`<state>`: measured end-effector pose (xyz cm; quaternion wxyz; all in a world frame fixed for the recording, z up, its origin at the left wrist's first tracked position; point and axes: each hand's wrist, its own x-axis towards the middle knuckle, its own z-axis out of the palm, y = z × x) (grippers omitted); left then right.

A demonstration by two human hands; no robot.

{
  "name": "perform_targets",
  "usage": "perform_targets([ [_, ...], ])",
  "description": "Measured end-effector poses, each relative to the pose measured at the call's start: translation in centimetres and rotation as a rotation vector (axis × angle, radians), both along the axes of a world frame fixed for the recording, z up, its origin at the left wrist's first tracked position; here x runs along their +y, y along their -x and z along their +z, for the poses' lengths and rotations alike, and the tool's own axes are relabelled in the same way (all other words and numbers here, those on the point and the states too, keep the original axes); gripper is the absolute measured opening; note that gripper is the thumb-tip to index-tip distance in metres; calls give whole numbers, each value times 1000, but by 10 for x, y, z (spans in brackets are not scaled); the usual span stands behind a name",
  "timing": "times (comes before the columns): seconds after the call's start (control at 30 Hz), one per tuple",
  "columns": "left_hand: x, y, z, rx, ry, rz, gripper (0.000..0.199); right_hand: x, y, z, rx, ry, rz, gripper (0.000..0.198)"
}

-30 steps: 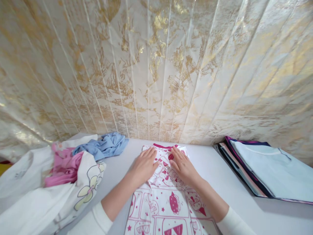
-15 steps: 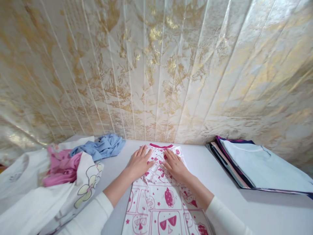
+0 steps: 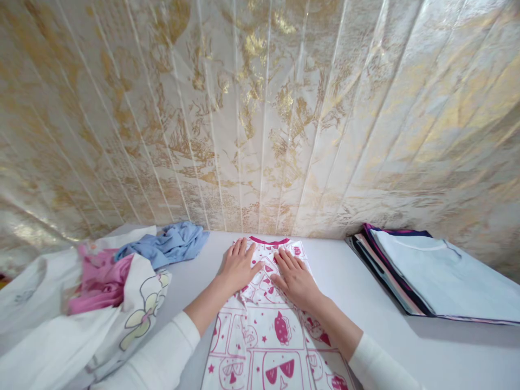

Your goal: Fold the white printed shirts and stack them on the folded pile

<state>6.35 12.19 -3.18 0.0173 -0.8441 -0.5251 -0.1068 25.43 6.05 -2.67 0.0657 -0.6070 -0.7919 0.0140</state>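
Observation:
A white T-shirt [image 3: 280, 325] with a magenta cartoon print lies on the table in a long, narrow shape, its sides turned in. Its magenta neckline points away from me, near the wall. My left hand [image 3: 239, 265] rests flat on the upper left of the shirt, fingers stretched out. On the upper right, my right hand [image 3: 296, 277] also lies flat with its fingers spread. Neither hand grips the cloth. The shirt's lower end runs out of the bottom of the view.
On the left of the white table [image 3: 333, 265] is a loose heap with a pink garment [image 3: 103, 276], a blue garment [image 3: 174, 244] and white clothes [image 3: 52, 330]. A stack of folded garments [image 3: 455, 276] lies on the right. A gold-patterned sheet [image 3: 260, 119] covers the wall behind.
Both hands stay flat on the shirt and have shifted slightly to the right. The shirt looks nearly the same. The view has moved a little.

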Motion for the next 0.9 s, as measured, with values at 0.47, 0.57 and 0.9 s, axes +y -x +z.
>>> perform_targets([
  [0.47,-55,24,3,-16,65,-280,57,-29,-11,-8,69,-96,125,57],
  [0.57,-58,25,1,-19,76,-295,56,-38,-5,-9,35,-85,133,58],
  [0.9,-74,30,11,-99,30,-299,54,-47,-11,-3,126,-120,184,56],
])
